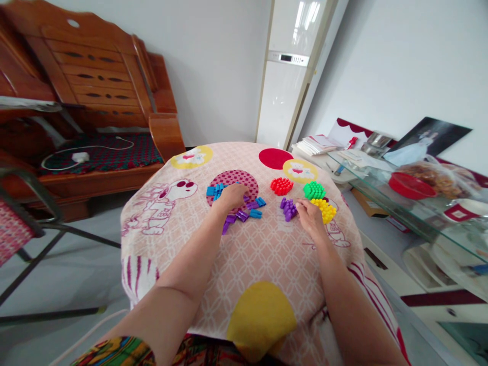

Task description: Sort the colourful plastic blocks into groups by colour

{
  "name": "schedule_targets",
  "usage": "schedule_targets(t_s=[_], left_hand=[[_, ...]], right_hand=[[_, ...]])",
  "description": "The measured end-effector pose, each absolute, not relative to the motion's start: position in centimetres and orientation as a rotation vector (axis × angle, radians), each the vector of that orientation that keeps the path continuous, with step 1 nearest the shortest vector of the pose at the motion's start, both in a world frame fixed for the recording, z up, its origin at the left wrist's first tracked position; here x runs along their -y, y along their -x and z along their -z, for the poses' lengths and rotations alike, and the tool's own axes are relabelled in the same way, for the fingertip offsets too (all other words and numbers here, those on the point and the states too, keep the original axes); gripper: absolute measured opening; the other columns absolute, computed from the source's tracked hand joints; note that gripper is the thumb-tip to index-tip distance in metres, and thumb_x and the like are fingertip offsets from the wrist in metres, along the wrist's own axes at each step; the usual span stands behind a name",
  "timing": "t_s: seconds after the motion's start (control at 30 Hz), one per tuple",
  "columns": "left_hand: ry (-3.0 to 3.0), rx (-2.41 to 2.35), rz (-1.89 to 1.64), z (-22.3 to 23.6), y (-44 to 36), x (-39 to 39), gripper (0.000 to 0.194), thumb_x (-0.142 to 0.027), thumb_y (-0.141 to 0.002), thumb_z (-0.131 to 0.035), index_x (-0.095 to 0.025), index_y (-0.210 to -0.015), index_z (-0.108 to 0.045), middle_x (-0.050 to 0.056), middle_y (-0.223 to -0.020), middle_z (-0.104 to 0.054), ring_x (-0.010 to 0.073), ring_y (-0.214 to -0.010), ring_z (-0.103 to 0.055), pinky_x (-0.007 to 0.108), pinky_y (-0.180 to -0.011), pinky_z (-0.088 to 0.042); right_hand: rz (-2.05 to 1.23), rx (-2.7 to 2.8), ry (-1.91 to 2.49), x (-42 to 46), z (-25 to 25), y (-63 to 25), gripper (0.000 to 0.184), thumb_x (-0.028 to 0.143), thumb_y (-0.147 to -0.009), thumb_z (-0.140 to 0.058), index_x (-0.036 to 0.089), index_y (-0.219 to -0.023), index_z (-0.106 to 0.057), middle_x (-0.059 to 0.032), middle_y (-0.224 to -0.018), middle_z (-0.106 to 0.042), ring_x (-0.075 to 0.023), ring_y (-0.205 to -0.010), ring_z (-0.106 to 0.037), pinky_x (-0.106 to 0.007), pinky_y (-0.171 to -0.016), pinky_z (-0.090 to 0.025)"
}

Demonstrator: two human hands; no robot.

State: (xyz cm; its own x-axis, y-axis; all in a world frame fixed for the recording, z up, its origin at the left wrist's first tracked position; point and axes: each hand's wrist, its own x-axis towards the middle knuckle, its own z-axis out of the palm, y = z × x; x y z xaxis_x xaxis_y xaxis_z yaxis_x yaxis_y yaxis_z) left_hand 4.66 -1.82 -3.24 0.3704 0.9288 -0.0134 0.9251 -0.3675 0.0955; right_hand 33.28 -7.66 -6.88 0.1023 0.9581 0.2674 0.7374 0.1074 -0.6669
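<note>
A small table under a pink cartoon-print cloth (pixel 251 249) carries plastic toy pieces. My left hand (pixel 232 196) lies palm down on a loose scatter of blue and purple pieces (pixel 249 209), its fingers curled over them; what they grip is hidden. My right hand (pixel 309 215) rests beside a purple cluster (pixel 288 208), fingertips touching it in a pinch. Behind it sits a yellow cluster (pixel 325 209). Farther back are a green cluster (pixel 314 190) and a red cluster (pixel 281 186).
A wooden bench (pixel 95 96) with a charger cable stands at the left, and a metal chair frame (pixel 34 223) is nearer. At the right a glass shelf (pixel 419 213) holds a red bowl and clutter. A tall white air conditioner (pixel 290 76) stands behind.
</note>
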Motion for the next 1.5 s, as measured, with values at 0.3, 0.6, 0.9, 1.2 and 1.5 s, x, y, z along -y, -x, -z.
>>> schedule_targets(t_s=[0.3, 0.6, 0.9, 1.2, 1.5], left_hand=[[-2.506, -1.684, -0.353, 4.1, -5.9, 1.7, 0.032, -0.012, -0.081, -0.056, -0.017, -0.109, -0.069, 0.009, -0.112, -0.073, 0.0241, -0.109, -0.065, 0.031, -0.093, -0.050], [-2.378, -1.212, -0.712, 3.3, -11.2, 4.0, 0.023, -0.008, -0.074, -0.060, -0.013, -0.094, -0.071, 0.004, -0.086, -0.072, 0.0149, -0.075, -0.065, 0.025, -0.074, -0.050], [-2.223, -1.218, -0.852, 6.8, -14.8, 4.5, 0.026, -0.004, -0.070, -0.061, -0.015, -0.094, -0.061, 0.002, -0.082, -0.068, 0.0145, -0.072, -0.064, 0.025, -0.068, -0.049], [-2.101, -1.231, -0.869, 8.5, -15.5, 4.3, 0.037, -0.008, -0.070, -0.066, -0.015, -0.105, -0.055, 0.000, -0.082, -0.066, 0.0139, -0.072, -0.063, 0.024, -0.065, -0.049], [-2.401, -1.471, -0.619, 3.6, -10.5, 3.2, 0.018, -0.013, -0.074, -0.064, -0.016, -0.092, -0.067, 0.005, -0.086, -0.071, 0.0191, -0.083, -0.066, 0.028, -0.077, -0.050]], right_hand=[[-0.413, 1.671, 1.709, 7.7, 6.8, -33.2, 0.046, 0.039, -0.089, -0.043, 0.013, -0.114, -0.072, -0.0155, -0.110, -0.073, -0.0274, -0.094, -0.068, -0.039, -0.082, -0.054], [-0.404, 1.683, 1.681, 7.7, 6.7, -33.1, 0.045, 0.039, -0.090, -0.044, 0.014, -0.114, -0.072, -0.0150, -0.106, -0.074, -0.0274, -0.096, -0.068, -0.038, -0.084, -0.053], [-0.323, 1.711, 1.658, 7.5, 6.9, -33.2, 0.041, 0.038, -0.089, -0.045, 0.016, -0.108, -0.074, -0.0151, -0.110, -0.074, -0.0276, -0.105, -0.067, -0.039, -0.095, -0.050], [-0.317, 1.712, 1.676, 7.7, 6.8, -33.1, 0.042, 0.038, -0.090, -0.044, 0.014, -0.110, -0.074, -0.0156, -0.112, -0.074, -0.0288, -0.107, -0.066, -0.040, -0.096, -0.049], [-0.338, 1.695, 1.671, 7.7, 6.9, -33.2, 0.040, 0.038, -0.089, -0.047, 0.017, -0.109, -0.074, -0.0133, -0.109, -0.075, -0.0273, -0.102, -0.067, -0.039, -0.093, -0.050]])
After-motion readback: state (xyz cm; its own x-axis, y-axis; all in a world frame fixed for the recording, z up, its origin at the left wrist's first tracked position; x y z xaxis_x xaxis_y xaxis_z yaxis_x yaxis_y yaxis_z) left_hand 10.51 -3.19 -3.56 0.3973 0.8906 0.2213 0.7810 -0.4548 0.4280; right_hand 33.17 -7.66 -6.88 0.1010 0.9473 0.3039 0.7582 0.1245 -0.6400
